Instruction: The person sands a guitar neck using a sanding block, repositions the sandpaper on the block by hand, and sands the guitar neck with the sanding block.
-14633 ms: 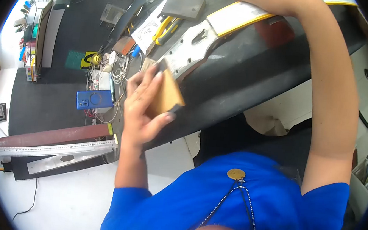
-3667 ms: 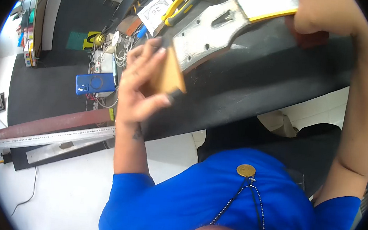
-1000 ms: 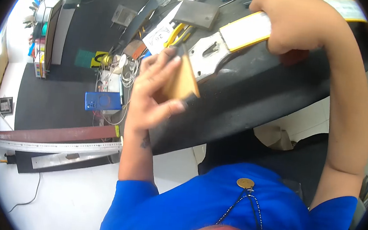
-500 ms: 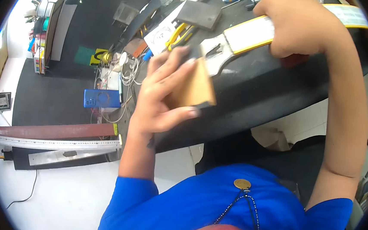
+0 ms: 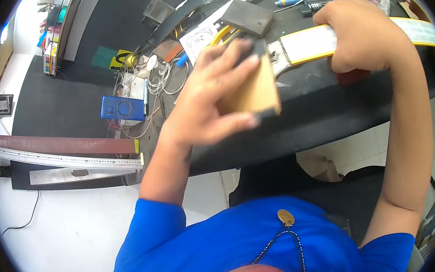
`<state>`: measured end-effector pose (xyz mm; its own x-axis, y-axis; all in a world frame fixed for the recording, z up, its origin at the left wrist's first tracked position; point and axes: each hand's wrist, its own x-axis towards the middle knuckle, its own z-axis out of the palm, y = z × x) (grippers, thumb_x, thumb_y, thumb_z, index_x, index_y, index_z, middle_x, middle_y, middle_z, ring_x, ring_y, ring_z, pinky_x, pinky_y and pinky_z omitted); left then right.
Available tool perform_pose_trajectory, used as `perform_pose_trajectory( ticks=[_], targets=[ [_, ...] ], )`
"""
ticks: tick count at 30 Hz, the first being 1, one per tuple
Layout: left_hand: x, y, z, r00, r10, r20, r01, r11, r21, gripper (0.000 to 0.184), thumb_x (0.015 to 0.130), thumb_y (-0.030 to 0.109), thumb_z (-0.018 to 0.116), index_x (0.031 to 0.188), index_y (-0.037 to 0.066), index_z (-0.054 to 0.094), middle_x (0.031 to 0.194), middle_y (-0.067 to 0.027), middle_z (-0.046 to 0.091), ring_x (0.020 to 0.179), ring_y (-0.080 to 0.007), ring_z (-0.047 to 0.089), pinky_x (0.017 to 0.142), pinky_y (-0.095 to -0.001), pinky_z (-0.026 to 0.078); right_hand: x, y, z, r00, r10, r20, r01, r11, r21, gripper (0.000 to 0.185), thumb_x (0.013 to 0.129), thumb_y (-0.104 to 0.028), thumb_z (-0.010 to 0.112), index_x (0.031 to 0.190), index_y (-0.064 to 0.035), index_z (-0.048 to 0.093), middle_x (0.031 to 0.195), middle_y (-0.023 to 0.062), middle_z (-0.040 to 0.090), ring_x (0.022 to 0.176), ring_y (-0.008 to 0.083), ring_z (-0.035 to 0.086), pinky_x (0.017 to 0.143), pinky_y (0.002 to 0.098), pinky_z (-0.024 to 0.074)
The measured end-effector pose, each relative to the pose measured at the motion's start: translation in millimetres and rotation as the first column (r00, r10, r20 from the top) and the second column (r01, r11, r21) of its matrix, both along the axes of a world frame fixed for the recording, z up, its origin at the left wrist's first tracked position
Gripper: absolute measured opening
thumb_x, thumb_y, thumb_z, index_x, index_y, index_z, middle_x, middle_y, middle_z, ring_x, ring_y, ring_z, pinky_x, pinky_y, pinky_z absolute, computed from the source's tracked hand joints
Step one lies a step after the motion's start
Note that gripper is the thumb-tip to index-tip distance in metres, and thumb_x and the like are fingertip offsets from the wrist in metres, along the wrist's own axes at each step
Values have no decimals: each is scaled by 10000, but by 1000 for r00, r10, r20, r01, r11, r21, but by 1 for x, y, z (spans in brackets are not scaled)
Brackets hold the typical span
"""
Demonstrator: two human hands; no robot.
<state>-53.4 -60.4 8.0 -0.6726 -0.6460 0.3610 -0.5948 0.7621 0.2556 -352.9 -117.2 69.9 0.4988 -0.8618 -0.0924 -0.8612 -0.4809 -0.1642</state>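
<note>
My left hand [image 5: 205, 94] grips a tan block with dark edges [image 5: 254, 90], fingers over its far edge and thumb at its near end. The block is partly hidden by the hand and slightly blurred. It overlaps the pale, flared end [image 5: 279, 56] of a long white bar with yellow edges [image 5: 309, 45]; whether they touch, I cannot tell. Closed around this bar is my right hand [image 5: 363, 37], knuckles up. Under that hand, a dark red block [image 5: 352, 76] shows below the bar.
Beyond the left hand are a grey block [image 5: 247, 16], yellow-handled pliers [image 5: 223, 35] and a printed paper [image 5: 198, 41]. Tangled white cables [image 5: 160, 78] and a blue phone [image 5: 122, 108] lie to the left. A long ruler [image 5: 67, 160] extends near the lower left, with pens and tools at the back.
My left hand has moved right and away from my body with the tan block, covering more of the bar's flared end. My right hand keeps its hold. The whole view has shifted slightly.
</note>
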Motion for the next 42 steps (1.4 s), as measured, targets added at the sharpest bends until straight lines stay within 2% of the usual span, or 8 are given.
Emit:
perform_pose_trajectory(
  ticks=[3,6,8,13,20,24,30,42],
  targets=[
    [56,22,-17,994,102,-24,-100,990,95,915,758,551,891,1495,61,660,1594,-233,553,1377,-431,510,1185,-541,398,-10,-23,-41,987,38,159,-15,989,-145,319,590,-120,745,868,37,748,805,247,721,817,432,721,776,486,578],
    [132,20,-24,935,334,-117,-291,914,283,877,781,489,889,1483,18,660,1590,-243,557,1442,-381,483,1243,-513,331,-5,-25,-35,988,-8,156,14,999,-37,352,500,-112,724,817,37,690,801,258,699,842,471,690,781,495,567],
    [140,25,-17,838,380,-391,-230,897,378,859,804,455,876,1479,-24,647,1567,-255,575,1470,-355,470,1259,-499,304,-10,-32,-45,982,12,187,2,997,-71,366,502,-117,725,835,31,689,808,257,691,858,470,682,781,499,557],
    [135,5,-15,797,372,-476,-269,924,272,908,747,388,911,1490,-46,623,1530,-253,609,1443,-357,505,1237,-481,341,-12,-33,-47,970,54,235,-34,995,-89,395,496,-132,725,862,10,678,807,251,667,858,484,656,766,512,532],
    [127,17,-21,878,439,-188,-415,896,155,986,698,339,942,1532,-36,573,1410,-226,683,1250,-363,565,1137,-445,443,-7,-35,-40,983,58,174,-51,998,-40,344,526,-146,700,832,9,693,796,230,703,794,425,687,742,460,548],
    [124,21,-22,914,405,-20,-404,905,-135,924,659,311,931,1476,7,626,1352,-210,702,1161,-428,594,1094,-499,476,-1,-30,-35,987,31,159,-27,999,-29,323,525,-141,698,817,-3,690,775,208,706,764,393,688,728,428,547],
    [101,35,-14,871,490,31,-490,866,96,772,577,295,862,1277,18,691,1401,-200,687,1248,-404,587,1099,-498,483,2,-30,-34,982,-1,189,-11,998,64,296,544,-119,704,818,-7,701,736,150,745,694,281,713,699,370,548],
    [99,32,-24,857,514,44,-516,852,90,729,539,244,897,1206,24,702,1411,-213,683,1250,-391,600,1042,-482,530,3,-30,-34,983,1,182,-14,997,73,316,550,-110,742,850,-13,714,748,136,745,714,278,709,709,367,541]
  ],
)
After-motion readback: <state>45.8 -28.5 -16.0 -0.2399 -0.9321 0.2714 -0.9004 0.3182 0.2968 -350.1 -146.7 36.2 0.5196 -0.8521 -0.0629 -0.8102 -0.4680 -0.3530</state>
